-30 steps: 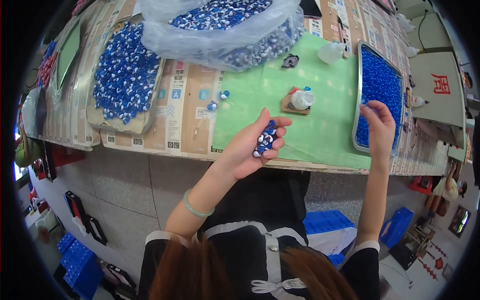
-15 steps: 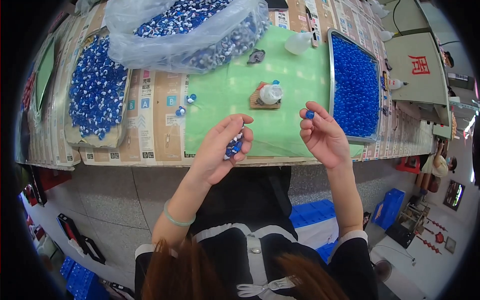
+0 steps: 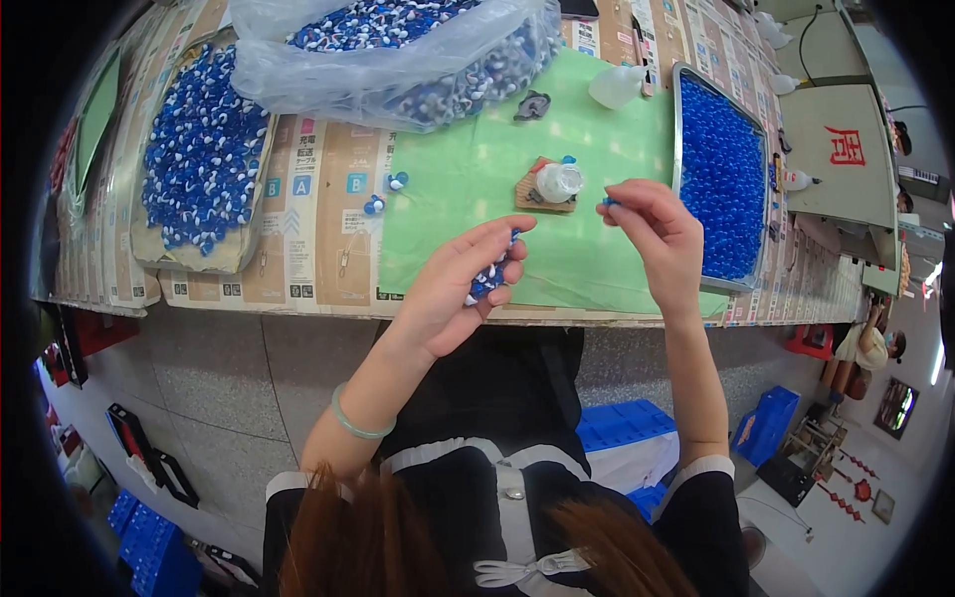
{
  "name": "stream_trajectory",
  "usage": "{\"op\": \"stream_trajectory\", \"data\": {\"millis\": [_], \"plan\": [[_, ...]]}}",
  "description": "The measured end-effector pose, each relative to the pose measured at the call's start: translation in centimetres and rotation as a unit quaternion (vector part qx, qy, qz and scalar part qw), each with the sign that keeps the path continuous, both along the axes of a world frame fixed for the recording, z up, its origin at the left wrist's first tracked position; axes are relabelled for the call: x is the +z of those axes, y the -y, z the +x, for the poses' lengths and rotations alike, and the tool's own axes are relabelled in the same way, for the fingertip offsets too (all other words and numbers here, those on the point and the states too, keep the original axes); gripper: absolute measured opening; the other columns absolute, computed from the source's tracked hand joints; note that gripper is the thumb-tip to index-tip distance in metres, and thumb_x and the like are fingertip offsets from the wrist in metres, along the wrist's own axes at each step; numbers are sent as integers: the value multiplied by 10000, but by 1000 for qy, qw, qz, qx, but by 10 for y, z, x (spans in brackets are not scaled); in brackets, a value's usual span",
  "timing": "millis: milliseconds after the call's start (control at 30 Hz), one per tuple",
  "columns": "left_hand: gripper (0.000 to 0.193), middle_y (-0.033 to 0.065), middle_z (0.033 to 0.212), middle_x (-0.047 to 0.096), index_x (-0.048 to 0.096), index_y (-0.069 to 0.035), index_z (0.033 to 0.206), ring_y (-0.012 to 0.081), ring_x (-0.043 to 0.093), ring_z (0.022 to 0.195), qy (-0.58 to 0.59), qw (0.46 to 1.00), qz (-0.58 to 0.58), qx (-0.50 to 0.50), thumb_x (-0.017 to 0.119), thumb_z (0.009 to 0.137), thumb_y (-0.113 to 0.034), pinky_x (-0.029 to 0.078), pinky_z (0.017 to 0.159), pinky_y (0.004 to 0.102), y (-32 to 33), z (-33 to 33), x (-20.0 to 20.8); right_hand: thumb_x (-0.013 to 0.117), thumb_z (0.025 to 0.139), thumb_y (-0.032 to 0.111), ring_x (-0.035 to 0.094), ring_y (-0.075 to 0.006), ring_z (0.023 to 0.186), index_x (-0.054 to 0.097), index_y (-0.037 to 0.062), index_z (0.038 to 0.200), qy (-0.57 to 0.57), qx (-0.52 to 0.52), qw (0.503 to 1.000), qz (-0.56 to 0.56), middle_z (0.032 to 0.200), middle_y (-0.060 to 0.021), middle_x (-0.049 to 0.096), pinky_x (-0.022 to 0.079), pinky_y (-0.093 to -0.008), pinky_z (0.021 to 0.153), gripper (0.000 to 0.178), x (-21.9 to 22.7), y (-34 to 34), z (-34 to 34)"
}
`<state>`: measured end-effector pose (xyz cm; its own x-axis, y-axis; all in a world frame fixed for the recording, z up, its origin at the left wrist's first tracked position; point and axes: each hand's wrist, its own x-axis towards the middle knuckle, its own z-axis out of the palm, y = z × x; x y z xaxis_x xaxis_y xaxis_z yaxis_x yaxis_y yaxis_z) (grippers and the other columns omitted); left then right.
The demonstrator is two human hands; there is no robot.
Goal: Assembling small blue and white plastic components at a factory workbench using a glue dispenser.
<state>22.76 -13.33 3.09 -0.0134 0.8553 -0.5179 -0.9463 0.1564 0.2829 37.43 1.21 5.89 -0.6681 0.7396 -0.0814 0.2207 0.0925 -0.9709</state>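
My left hand (image 3: 448, 289) is closed around several small blue-and-white beads (image 3: 487, 283), which show between the thumb and curled fingers. Between thumb and fingertips, my right hand (image 3: 662, 234) pinches one blue bead (image 3: 610, 202), partly covered by the fingers. Both hands are above the near part of a green mat (image 3: 448, 169). Just left of the right fingertips, a small whitish jar (image 3: 559, 183) stands on a piece of brown cardboard (image 3: 527, 192). A blue bead (image 3: 568, 159) sits behind the jar. Two loose blue-and-white beads (image 3: 398, 181) lie near the mat's left edge.
A metal tray (image 3: 677, 129) of blue beads stands at right, and a tray (image 3: 189, 259) of blue-and-white ones at left. Behind the mat bulges a clear plastic bag (image 3: 298, 85) of beads. A squeeze bottle (image 3: 615, 88) and a crumpled grey scrap (image 3: 532, 105) are at the back.
My right hand has moved up and turned, bringing the pinched bead closer to the jar. My left hand still holds its beads. The whole view has shifted slightly.
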Motion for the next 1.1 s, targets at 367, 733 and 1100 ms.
{"op": "stream_trajectory", "data": {"millis": [367, 733, 1100], "plan": [[229, 31, 839, 525, 497, -14, 1026, 56, 474, 637, 21, 1000, -8, 20, 492, 840, -149, 369, 444, 132, 2, -1, -8, 587, 676, -51, 521, -200, 753, 579, 20, 890, 122, 118, 858, 484, 790, -73, 577, 420, -278, 663, 226, 2, -7, -29], [165, 39, 829, 549, 516, -21, 967, 35, 460, 594, -24, 999, 42, 6, 506, 825, -103, 347, 413, 135, -5, 12, 1, 553, 728, -77, 537, -109, 800, 560, -41, 866, -21, 38, 999, -23, 872, -74, 562, 425, -208, 720, 142, 16, 41, -17], [116, 31, 662, 561, 542, -6, 838, 21, 450, 506, -196, 979, 51, 28, 569, 784, -105, 328, 387, 139, 0, 16, 4, 562, 716, -76, 546, -127, 753, 581, -41, 829, 25, 55, 998, 1, 813, -88, 575, 434, -215, 667, 120, 23, 48, -11]]}}
